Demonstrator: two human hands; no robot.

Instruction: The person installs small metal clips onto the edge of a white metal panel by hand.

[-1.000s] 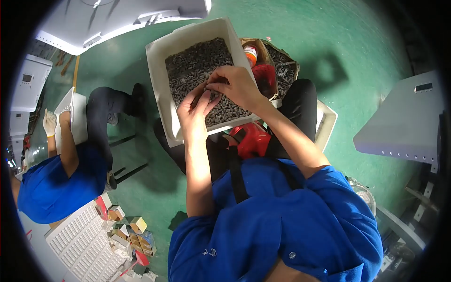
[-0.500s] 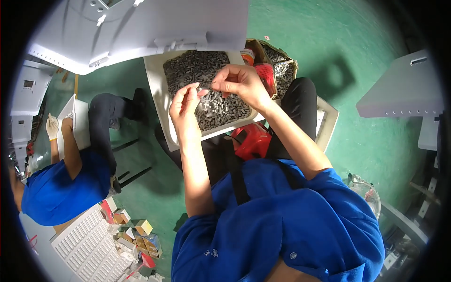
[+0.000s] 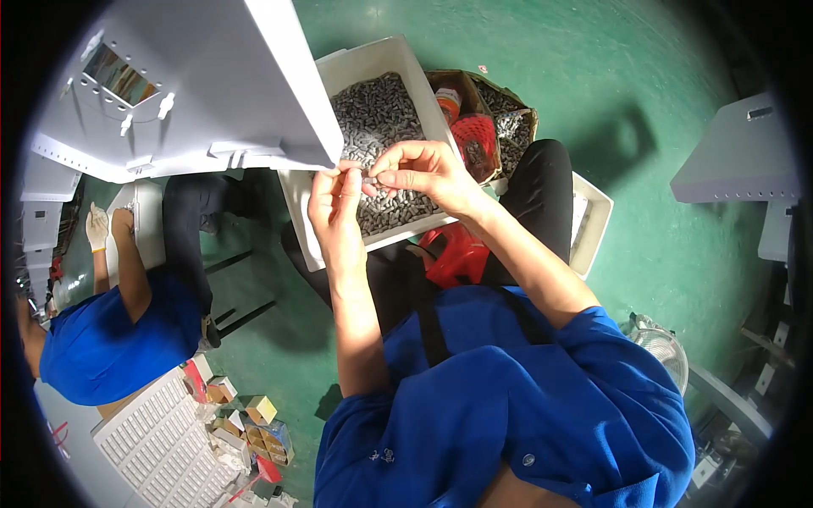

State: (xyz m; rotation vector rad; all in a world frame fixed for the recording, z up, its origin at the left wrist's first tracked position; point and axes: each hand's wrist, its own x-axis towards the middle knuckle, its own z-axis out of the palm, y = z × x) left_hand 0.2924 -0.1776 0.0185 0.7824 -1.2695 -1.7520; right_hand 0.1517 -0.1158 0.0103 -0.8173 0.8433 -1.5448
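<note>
Over a white bin (image 3: 408, 63) full of small grey metal pieces (image 3: 381, 106), my two hands meet fingertip to fingertip. My left hand (image 3: 336, 207) is closed in a pinch, its thumb upright. A small grey metal piece (image 3: 370, 180) shows between the fingertips, too small to make out its exact kind. My right hand (image 3: 436, 179), pinched with thumb against bent forefinger, grips the other end of that piece. More loose grey pieces lie under both hands in the bin.
A large pale sheet-metal panel (image 3: 229, 76) hangs at the upper left, its corner close to my left hand. Beside the bin stand boxes with a red mesh (image 3: 474, 135) and more pieces. Another panel (image 3: 737, 157) hangs right. At left a co-worker in blue (image 3: 127, 339) sits.
The large hanging panel has swung leftward, uncovering the bin's far end. My hands have come closer together, the right fingertips now reaching the piece at my left fingertips.
</note>
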